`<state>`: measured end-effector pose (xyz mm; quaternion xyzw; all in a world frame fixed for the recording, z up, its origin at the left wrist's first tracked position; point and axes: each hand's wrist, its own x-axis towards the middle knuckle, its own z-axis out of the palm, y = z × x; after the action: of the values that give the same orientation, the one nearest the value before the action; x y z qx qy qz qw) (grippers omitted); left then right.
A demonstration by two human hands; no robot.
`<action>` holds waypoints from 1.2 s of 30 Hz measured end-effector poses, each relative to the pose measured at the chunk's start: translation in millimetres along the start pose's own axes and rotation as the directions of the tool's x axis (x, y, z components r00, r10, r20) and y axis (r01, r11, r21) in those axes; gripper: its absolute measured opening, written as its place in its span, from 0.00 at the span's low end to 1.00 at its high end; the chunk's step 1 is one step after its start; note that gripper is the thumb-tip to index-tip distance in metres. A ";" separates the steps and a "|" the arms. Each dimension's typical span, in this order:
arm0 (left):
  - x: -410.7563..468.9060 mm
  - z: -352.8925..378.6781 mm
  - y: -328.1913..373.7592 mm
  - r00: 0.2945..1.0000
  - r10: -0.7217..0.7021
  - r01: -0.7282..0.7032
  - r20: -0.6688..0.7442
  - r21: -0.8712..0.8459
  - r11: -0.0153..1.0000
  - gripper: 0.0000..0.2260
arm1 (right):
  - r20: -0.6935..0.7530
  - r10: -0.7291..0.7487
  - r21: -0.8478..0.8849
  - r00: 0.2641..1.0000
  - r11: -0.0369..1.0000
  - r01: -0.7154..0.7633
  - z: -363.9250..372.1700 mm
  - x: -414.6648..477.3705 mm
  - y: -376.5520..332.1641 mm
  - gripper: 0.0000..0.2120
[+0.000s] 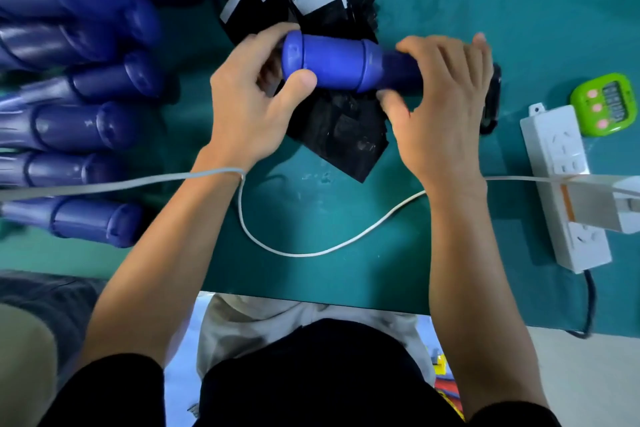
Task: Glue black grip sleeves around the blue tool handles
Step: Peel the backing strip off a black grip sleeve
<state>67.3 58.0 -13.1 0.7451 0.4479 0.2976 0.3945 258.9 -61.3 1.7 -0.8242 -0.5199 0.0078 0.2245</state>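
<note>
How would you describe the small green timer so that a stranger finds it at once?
On the right side of the teal table lies a long white power strip. The timer sits just beyond its far end. It alone is bright lime green, with three pink buttons and a dark display.

Both hands hold the blue handle (332, 62) level, one at each end. The left hand (249, 97) grips its rounded left end, with the fingers curled round the far side and the thumb (298, 81) pressed on the near side. The right hand (443, 107) lies over the narrower right part, knuckles up, fingers wrapped across the top, its thumb tucked beneath. Both bare forearms (166, 246) run up to the handle from below and angle slightly inward, with dark sleeves (114, 392) at the upper arms.
</note>
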 end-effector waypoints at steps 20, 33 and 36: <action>5.3 -47.4 -7.7 0.856 -0.126 0.256 0.502 -0.201 0.945 0.12 | -0.151 0.001 0.398 0.989 0.916 0.060 -14.4 -34.2 -40.9 0.10; -10.4 -17.7 8.2 0.945 -0.077 0.266 0.319 -0.608 0.748 0.08 | 0.620 -0.014 0.643 0.785 0.582 -0.498 -20.8 -24.1 -41.1 0.18; -9.5 -18.1 6.0 0.998 -0.050 0.055 0.024 -0.466 0.883 0.09 | 0.662 0.024 0.415 0.749 0.821 -0.393 -16.8 -25.4 -35.4 0.21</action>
<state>51.4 53.5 0.5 0.6178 0.3813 0.3815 0.5722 221.2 -76.6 24.6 -0.7327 -0.4414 0.4519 0.2532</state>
